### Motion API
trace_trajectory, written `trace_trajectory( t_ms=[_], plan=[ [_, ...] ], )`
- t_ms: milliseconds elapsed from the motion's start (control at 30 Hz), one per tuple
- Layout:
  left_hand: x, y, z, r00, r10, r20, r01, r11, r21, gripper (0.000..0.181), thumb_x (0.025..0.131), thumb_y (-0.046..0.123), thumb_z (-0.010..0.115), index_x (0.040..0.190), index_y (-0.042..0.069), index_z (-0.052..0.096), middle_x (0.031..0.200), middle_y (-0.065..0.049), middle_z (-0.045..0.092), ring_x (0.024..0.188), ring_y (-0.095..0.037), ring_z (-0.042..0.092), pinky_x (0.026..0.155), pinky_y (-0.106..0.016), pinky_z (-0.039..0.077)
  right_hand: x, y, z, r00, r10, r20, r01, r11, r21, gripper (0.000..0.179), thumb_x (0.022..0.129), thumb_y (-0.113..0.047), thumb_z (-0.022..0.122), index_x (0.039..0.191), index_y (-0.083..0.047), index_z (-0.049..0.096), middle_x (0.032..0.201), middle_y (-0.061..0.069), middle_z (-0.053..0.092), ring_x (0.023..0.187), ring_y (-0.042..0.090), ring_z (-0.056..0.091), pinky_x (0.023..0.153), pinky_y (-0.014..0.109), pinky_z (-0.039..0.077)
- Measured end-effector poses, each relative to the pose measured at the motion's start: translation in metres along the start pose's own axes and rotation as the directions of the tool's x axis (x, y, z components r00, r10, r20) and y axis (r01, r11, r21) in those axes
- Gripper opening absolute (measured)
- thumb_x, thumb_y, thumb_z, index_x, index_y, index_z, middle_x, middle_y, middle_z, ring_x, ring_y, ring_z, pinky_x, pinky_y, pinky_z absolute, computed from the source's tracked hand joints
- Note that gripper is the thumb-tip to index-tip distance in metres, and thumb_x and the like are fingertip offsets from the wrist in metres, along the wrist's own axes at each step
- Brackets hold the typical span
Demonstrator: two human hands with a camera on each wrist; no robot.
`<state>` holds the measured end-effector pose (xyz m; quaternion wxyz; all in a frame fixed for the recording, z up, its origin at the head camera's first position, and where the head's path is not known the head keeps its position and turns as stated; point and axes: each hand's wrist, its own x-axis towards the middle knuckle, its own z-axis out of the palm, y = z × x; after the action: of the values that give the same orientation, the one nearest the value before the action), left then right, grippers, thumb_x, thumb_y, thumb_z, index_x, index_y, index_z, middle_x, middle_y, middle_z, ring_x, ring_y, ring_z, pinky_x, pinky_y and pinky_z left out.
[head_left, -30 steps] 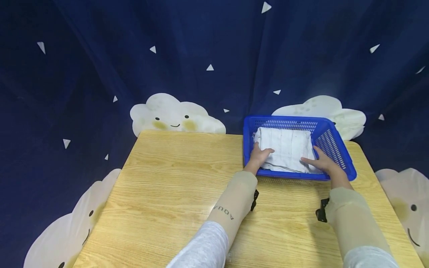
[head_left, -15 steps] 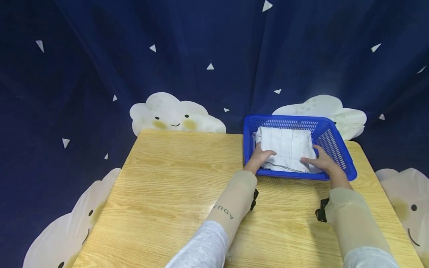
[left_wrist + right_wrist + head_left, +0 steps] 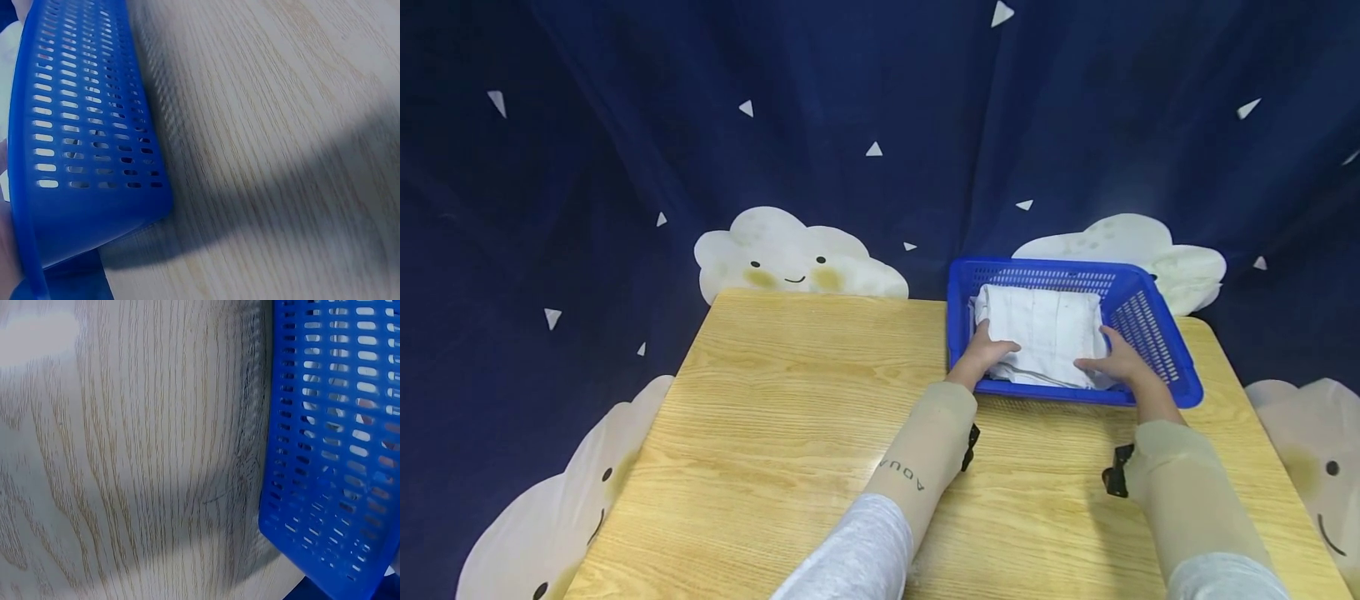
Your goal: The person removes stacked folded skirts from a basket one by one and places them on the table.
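A folded white cloth (image 3: 1048,329) lies in the left and middle part of a blue plastic basket (image 3: 1060,393). My left hand (image 3: 981,352) reaches over the basket's near rim and grips the cloth's left side, thumb on top. On the opposite side, my right hand (image 3: 1122,358) holds the cloth's right edge, its thumb also on top. The other fingers of both hands are partly hidden down beside the cloth. In the left wrist view, slots in the basket wall (image 3: 81,131) show pale cloth behind. The right wrist view shows the basket's slotted side (image 3: 331,437) too.
The basket stands at the back right of a wooden table (image 3: 805,417). Behind the table hangs a dark blue curtain (image 3: 820,75) with cloud and triangle prints. Right of the cloth, a strip of the basket's interior shows its slotted right wall (image 3: 1146,333).
My left hand has edged slightly to the right along the cloth's left side. The right hand, cloth and basket stay nearly where they were; the head view shifts a little.
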<state>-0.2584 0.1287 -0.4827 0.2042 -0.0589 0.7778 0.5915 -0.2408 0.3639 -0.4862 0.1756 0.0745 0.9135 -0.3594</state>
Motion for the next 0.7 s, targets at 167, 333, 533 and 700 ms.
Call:
trace_trajectory(
  t_ms=[167,333,533,700],
  plan=[
    [-0.002,0.001,0.0,1.0,-0.003,-0.013,0.003,1.0,0.001,0.079,0.08,0.019,0.068,0.145,0.013,0.023,0.147,-0.007,0.029,0.133,-0.02,0.029,0.106,-0.032,0.029,0.002,-0.002,0.003,0.999,-0.028,-0.037,0.028,0.999,-0.021,0.096,0.081,-0.021,0.065,0.137,0.017,-0.004,0.136,0.044,0.006,0.124,0.058,0.01,0.101,0.062,0.017],
    [0.014,-0.008,0.004,0.999,0.04,-0.036,-0.04,0.999,0.017,0.084,0.076,0.017,0.071,0.144,0.011,0.023,0.144,-0.01,0.033,0.13,-0.02,0.033,0.104,-0.028,0.03,0.0,-0.006,0.005,0.996,-0.061,-0.07,0.057,0.997,-0.054,0.082,0.078,-0.018,0.068,0.131,0.021,0.019,0.126,0.045,0.029,0.115,0.055,0.032,0.099,0.058,0.027],
    [0.098,-0.061,0.031,0.99,0.095,-0.108,-0.09,0.995,0.045,0.093,0.065,0.019,0.078,0.142,0.021,0.027,0.139,-0.007,0.04,0.124,-0.018,0.04,0.099,-0.026,0.036,0.0,-0.005,0.005,0.997,-0.015,-0.069,0.01,0.997,-0.072,0.072,0.08,-0.021,0.066,0.123,0.024,0.029,0.116,0.042,0.039,0.101,0.048,0.043,0.091,0.056,0.037],
    [0.109,-0.067,0.036,0.984,0.099,-0.149,-0.088,0.993,0.076,0.086,0.064,0.014,0.075,0.139,0.017,0.033,0.134,-0.011,0.045,0.119,-0.021,0.045,0.094,-0.029,0.041,0.003,-0.002,0.004,0.998,0.042,-0.056,-0.045,0.997,-0.058,0.071,0.082,-0.022,0.063,0.125,0.022,0.029,0.119,0.041,0.039,0.104,0.048,0.044,0.089,0.054,0.04]
  ],
)
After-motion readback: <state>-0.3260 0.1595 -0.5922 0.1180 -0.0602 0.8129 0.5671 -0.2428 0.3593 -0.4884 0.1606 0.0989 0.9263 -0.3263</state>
